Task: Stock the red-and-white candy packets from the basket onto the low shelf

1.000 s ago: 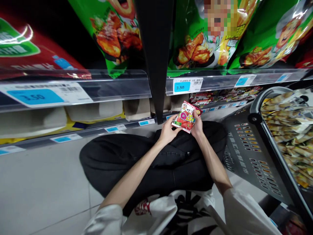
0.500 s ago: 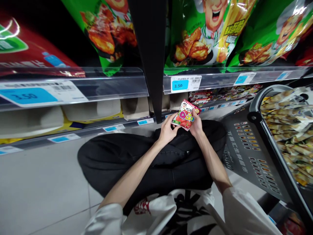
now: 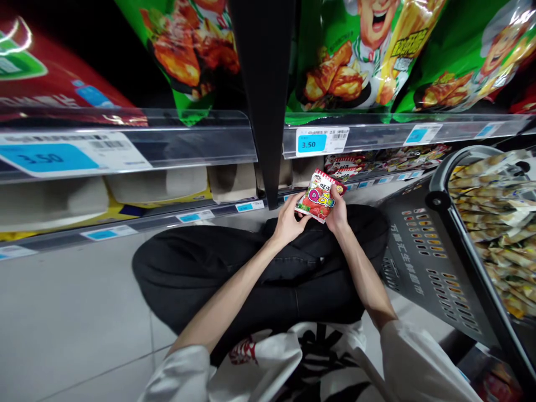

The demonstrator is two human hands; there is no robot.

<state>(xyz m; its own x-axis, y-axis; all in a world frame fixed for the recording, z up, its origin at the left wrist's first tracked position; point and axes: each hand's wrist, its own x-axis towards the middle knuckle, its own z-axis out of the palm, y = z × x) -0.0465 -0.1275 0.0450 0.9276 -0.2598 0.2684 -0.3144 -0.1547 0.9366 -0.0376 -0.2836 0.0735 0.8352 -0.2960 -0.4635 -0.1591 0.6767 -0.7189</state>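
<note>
A small red and white candy packet (image 3: 320, 198) with strawberries printed on it is held between both hands above my crossed legs. My left hand (image 3: 288, 220) grips its left edge, thumb at the lower corner and fingers behind. On the right side, my right hand (image 3: 337, 212) pinches the packet with its thumb lying over the front; its other fingers are mostly hidden behind. The printed front faces up toward me. Beyond the packet, similar small packets (image 3: 345, 166) lie on the low shelf.
Large green snack bags (image 3: 347, 61) and a red bag (image 3: 54, 72) fill the shelf above, behind a clear price rail (image 3: 188, 142). A black upright (image 3: 270, 100) divides the shelves. To my right stands a grey basket (image 3: 412, 254) full of wrapped snacks (image 3: 498, 218).
The view has shifted slightly, so the shelf sits a little further right and up. Both hands keep their hold on the packet, which has hardly moved.
</note>
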